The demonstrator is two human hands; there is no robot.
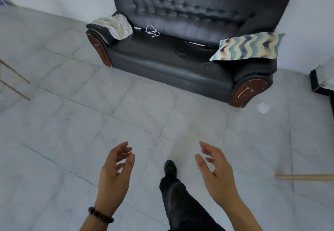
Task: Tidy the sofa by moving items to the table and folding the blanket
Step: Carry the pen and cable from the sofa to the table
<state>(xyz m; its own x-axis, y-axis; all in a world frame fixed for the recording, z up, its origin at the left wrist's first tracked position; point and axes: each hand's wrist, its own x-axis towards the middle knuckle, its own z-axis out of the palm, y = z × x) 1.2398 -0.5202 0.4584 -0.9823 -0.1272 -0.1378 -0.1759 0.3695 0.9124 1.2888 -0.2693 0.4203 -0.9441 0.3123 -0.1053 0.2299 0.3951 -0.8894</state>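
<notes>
- Head cam looks down across a tiled floor [72, 122] at a dark sofa [180, 67], which is well apart from both hands.
- Left hand [115, 172] and right hand [215, 172] hang out front over the floor with fingers loosely curved. Each grip is released, nothing in either.
- Task stuff all sits on the sofa:
  - a pale blanket [115, 27] bunched over the armrest at picture-left
  - a thin white cable [152, 31] tangled on the seat just beside it
  - a zigzag cushion [249, 47] leaning at the other end
- Something dark [180, 52] lies mid-seat, too blurry to name.
- Risk, I reckon: the cable is thin and looped, so grabbing one end could pull it into a knot or snag the blanket.
- The blanket droops off the armrest, so a careless tug could dump it on the floor.
- That dark-on-dark thing is easy to miss.
- No tabletop clearly in view. The wooden legs [14, 82] at one edge or the wooden bar [303, 177] at the other might be it, can't tell.
</notes>
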